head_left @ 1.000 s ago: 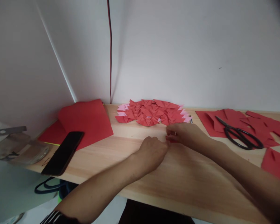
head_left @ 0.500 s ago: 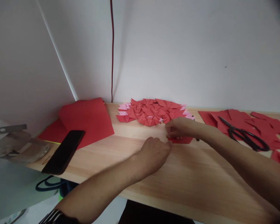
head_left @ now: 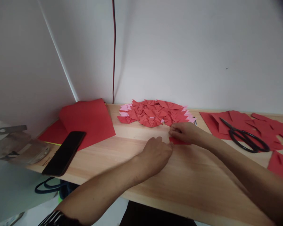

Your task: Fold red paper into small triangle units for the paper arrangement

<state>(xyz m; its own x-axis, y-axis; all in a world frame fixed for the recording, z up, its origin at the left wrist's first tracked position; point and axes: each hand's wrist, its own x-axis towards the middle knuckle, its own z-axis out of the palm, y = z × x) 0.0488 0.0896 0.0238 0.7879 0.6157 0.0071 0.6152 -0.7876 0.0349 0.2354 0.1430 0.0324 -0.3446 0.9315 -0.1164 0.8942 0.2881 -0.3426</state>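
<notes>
A small piece of red paper [head_left: 179,141] lies on the wooden table, partly covered by my right hand [head_left: 187,132]. The fingers of that hand are curled closed over its far side. My left hand [head_left: 157,156] is closed too, its fingertips at the paper's near left corner. How the fingertips grip the paper is hidden. Just beyond my hands, against the wall, sits a pile of folded red paper pieces [head_left: 155,112] with some pink ones [head_left: 126,108] at its ends.
Black-handled scissors [head_left: 247,139] rest on cut red paper [head_left: 235,121] at the right. Large red sheets [head_left: 89,121] lie at the left, with a black phone [head_left: 64,153] overlapping them. A clear container [head_left: 35,152] stands at the left edge. A cable [head_left: 113,50] hangs down the wall.
My right hand has shifted slightly right and towards me along the red paper, exposing more of its left part. My left hand has hardly moved.
</notes>
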